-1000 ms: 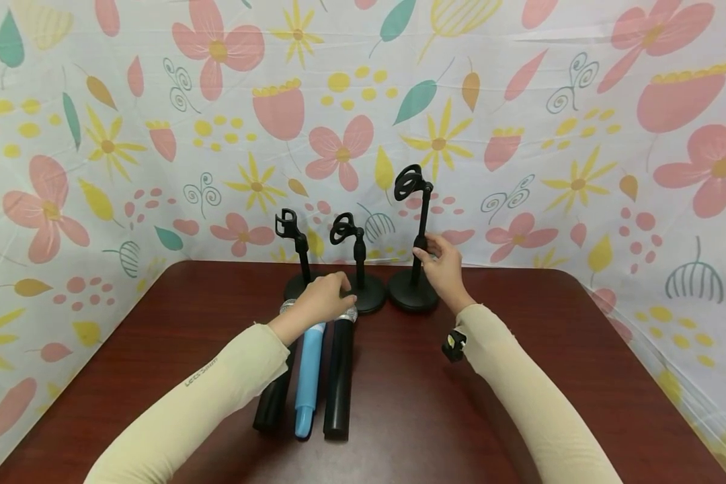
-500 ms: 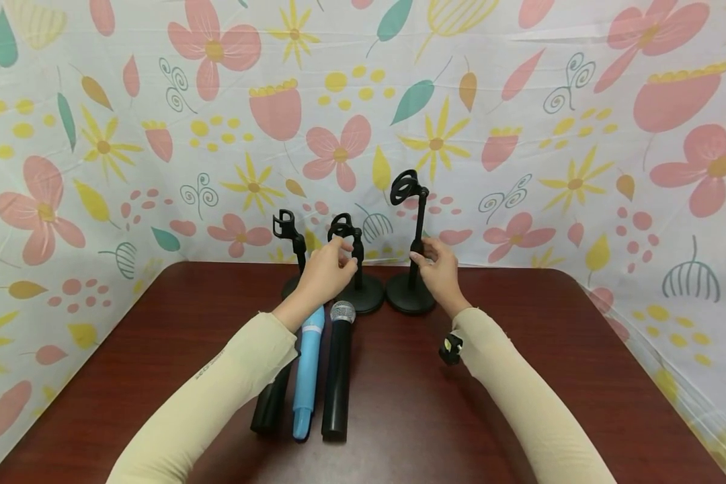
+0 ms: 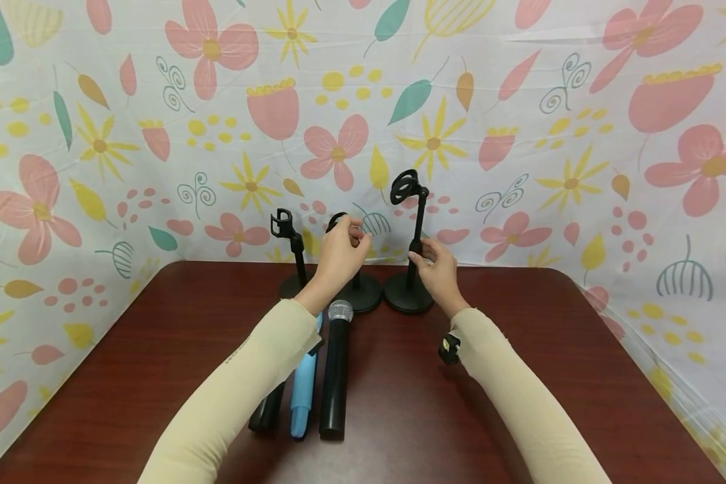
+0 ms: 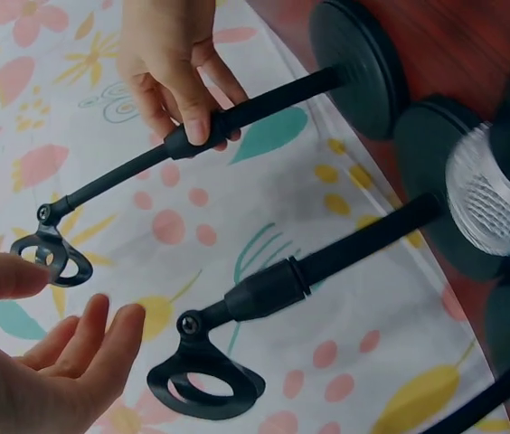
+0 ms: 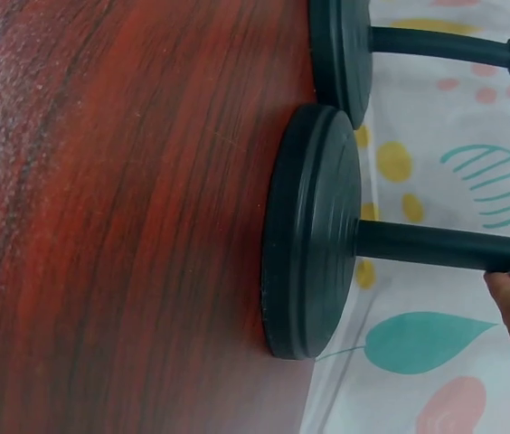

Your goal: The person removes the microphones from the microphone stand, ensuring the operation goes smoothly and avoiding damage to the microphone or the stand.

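Three black desktop microphone stands are lined up at the table's back edge. My right hand [image 3: 441, 271] pinches the collar midway up the pole of the right, tallest stand [image 3: 420, 218], thumb and fingers around it. Its round base [image 5: 314, 235] rests on the table in the right wrist view. My left hand [image 3: 337, 255] is raised in front of the middle stand [image 3: 364, 296], partly hiding its clip. In the left wrist view the left hand [image 4: 65, 362] has thumb and fingers apart with nothing between them, near the tall stand's ring clip [image 4: 51, 253]. The left stand [image 3: 298, 252] stands untouched.
A black microphone [image 3: 335, 376] with a silver mesh head, a blue microphone [image 3: 302, 393] and another black microphone [image 3: 267, 409] lie side by side in front of the stands. My left sleeve partly covers two of them. A flowered cloth [image 3: 520, 188] hangs behind the brown table [image 3: 435, 417].
My left hand has risen from over the microphones' heads to the middle stand's clip height, moving slightly right. The tall stand's top dipped slightly early on; my right hand keeps its hold.
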A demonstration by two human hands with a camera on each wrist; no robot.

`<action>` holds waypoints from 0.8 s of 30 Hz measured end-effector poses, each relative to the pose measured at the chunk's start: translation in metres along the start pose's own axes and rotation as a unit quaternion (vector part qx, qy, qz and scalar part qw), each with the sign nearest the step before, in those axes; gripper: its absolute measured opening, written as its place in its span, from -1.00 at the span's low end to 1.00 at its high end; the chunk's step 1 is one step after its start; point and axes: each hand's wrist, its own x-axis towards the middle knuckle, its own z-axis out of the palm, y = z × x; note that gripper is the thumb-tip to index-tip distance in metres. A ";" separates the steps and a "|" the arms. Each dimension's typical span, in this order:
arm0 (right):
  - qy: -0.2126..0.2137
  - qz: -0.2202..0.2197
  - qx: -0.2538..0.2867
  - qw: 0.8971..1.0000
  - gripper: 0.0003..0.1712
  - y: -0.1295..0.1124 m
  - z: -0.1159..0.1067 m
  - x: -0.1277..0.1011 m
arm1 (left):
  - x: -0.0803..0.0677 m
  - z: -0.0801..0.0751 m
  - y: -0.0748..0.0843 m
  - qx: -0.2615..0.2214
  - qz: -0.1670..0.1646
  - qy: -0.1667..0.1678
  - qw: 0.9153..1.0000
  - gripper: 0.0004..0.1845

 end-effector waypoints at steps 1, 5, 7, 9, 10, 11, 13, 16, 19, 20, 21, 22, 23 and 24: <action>0.000 0.001 0.000 1.000 -0.54 0.000 0.000 0.000 | 0.002 0.002 0.002 -0.006 0.000 0.008 1.000 -0.69; 0.000 0.001 0.002 1.000 -0.54 0.001 0.000 0.000 | 0.010 0.012 0.007 -0.039 0.012 0.045 0.998 -0.68; 0.002 -0.002 0.003 1.000 -0.54 0.001 0.000 0.000 | 0.014 0.017 0.009 -0.055 0.022 0.062 0.996 -0.68; 0.004 -0.004 0.002 1.000 -0.54 0.002 0.001 0.000 | 0.018 0.022 0.011 -0.063 0.035 0.081 0.994 -0.68; 0.004 -0.006 0.002 1.000 -0.54 0.002 0.001 -0.001 | 0.019 0.024 0.012 -0.062 0.042 0.089 0.993 -0.68; 0.004 -0.006 0.003 1.000 -0.54 0.002 0.001 -0.001 | 0.021 0.026 0.014 -0.062 0.048 0.096 0.992 -0.67; 0.003 -0.005 0.005 1.000 -0.54 0.003 0.001 -0.001 | 0.025 0.030 0.016 -0.062 0.060 0.108 0.990 -0.66; 0.000 -0.004 0.007 1.000 -0.53 0.004 0.000 -0.002 | 0.030 0.034 0.019 -0.056 0.078 0.116 0.989 -0.63; 0.001 -0.008 0.010 1.000 -0.54 0.005 0.000 -0.002 | 0.036 0.036 0.021 -0.053 0.091 0.113 0.988 -0.59; 0.001 -0.011 0.012 1.000 -0.54 0.005 0.000 -0.002 | 0.037 0.037 0.021 -0.054 0.094 0.111 0.988 -0.58; 0.002 -0.014 0.014 1.000 -0.54 0.005 0.000 -0.002 | 0.039 0.037 0.022 -0.055 0.096 0.109 0.988 -0.58; 0.003 -0.016 0.017 1.000 -0.54 0.005 0.000 -0.002 | 0.040 0.038 0.023 -0.055 0.095 0.105 0.988 -0.57; 0.003 -0.018 0.019 1.000 -0.55 0.005 0.000 -0.002 | 0.042 0.038 0.024 -0.055 0.095 0.103 0.989 -0.56; 0.004 -0.018 0.020 1.000 -0.55 0.005 0.000 -0.002 | 0.043 0.038 0.024 -0.055 0.094 0.101 0.989 -0.55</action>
